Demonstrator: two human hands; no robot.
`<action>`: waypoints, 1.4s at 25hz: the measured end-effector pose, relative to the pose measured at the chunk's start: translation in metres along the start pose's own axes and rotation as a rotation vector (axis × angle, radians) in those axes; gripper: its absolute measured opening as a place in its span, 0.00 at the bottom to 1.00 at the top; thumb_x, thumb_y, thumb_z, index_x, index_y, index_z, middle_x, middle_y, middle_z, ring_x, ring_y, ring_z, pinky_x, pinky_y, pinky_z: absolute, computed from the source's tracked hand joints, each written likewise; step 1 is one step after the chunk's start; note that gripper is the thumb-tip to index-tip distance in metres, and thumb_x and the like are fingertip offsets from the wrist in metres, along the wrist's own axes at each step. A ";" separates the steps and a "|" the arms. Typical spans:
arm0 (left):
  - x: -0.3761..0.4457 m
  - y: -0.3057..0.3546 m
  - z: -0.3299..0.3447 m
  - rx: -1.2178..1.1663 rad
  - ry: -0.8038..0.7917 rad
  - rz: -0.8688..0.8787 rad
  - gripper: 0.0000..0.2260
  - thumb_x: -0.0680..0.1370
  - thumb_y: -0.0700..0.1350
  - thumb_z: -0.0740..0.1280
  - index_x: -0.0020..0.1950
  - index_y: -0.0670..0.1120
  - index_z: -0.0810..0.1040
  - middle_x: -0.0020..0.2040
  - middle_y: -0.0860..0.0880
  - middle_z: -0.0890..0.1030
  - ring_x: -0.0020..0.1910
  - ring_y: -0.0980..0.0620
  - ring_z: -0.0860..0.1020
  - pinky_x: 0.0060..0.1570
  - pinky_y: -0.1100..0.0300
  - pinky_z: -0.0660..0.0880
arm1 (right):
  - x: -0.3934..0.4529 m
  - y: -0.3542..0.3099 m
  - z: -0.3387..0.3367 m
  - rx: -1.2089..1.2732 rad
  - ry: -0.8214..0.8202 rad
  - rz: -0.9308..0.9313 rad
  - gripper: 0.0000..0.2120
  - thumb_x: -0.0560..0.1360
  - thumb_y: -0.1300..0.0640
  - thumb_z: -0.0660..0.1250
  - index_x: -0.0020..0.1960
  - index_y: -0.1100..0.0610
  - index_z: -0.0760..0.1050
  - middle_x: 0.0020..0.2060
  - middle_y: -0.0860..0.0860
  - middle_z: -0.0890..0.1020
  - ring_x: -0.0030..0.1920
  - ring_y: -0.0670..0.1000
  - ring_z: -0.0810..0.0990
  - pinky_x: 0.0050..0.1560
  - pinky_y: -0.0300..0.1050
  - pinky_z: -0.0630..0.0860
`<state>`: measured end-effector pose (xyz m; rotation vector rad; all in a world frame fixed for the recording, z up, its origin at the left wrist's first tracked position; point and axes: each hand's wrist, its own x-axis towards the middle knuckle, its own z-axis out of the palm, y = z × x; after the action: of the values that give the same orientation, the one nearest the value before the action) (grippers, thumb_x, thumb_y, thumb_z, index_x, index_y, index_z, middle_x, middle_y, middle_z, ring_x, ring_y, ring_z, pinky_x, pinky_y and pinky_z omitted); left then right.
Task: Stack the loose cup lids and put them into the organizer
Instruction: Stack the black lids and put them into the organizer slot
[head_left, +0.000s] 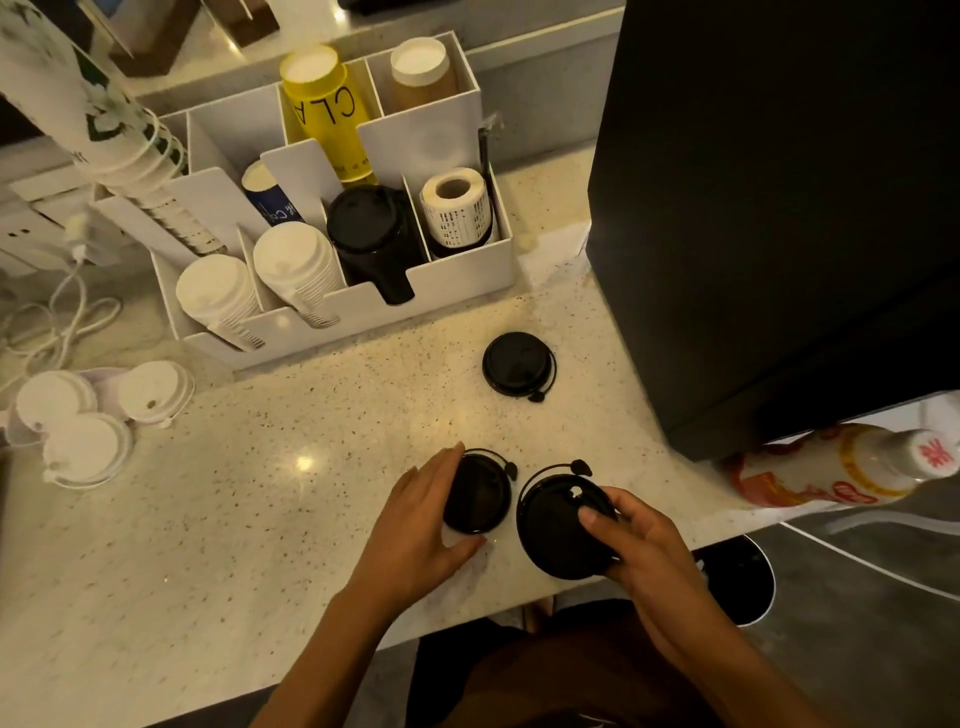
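Observation:
Near the counter's front edge my left hand curls around a black lid that lies on the speckled counter. My right hand grips a second black lid, tilted and lifted just to the right of the first. A third black lid lies alone further back. Three loose white lids lie at the far left. The white organizer stands at the back, with a stack of black lids and two stacks of white lids in its front compartments.
A tall black appliance fills the right side. A label roll, yellow cups and brown cups sit in the organizer. A cup sleeve stack leans at left, above a white cable. A bottle lies at right.

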<state>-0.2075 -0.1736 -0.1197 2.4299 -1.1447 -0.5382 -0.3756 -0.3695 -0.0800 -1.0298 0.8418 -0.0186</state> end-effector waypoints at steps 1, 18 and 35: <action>0.004 -0.001 0.002 0.017 -0.047 0.006 0.45 0.73 0.59 0.73 0.82 0.48 0.52 0.80 0.48 0.63 0.78 0.50 0.62 0.77 0.46 0.61 | 0.001 0.001 -0.001 -0.023 0.003 0.009 0.09 0.78 0.57 0.68 0.58 0.52 0.82 0.51 0.52 0.88 0.53 0.50 0.86 0.48 0.42 0.83; -0.025 -0.004 0.023 0.061 0.206 -0.295 0.46 0.66 0.63 0.77 0.78 0.46 0.62 0.69 0.41 0.74 0.65 0.41 0.75 0.62 0.49 0.75 | 0.057 0.037 -0.007 -1.245 0.206 -0.304 0.31 0.77 0.31 0.51 0.72 0.47 0.69 0.55 0.50 0.76 0.57 0.51 0.73 0.50 0.46 0.78; -0.049 0.020 0.006 -0.418 0.422 -0.340 0.41 0.65 0.66 0.74 0.73 0.72 0.55 0.68 0.79 0.62 0.69 0.75 0.64 0.62 0.82 0.61 | 0.056 0.046 0.019 -1.463 -0.039 -0.400 0.48 0.61 0.23 0.64 0.74 0.44 0.60 0.59 0.50 0.69 0.57 0.49 0.70 0.51 0.41 0.78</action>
<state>-0.2526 -0.1478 -0.1062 2.2221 -0.4013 -0.2977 -0.3415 -0.3521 -0.1441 -2.5456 0.5118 0.3213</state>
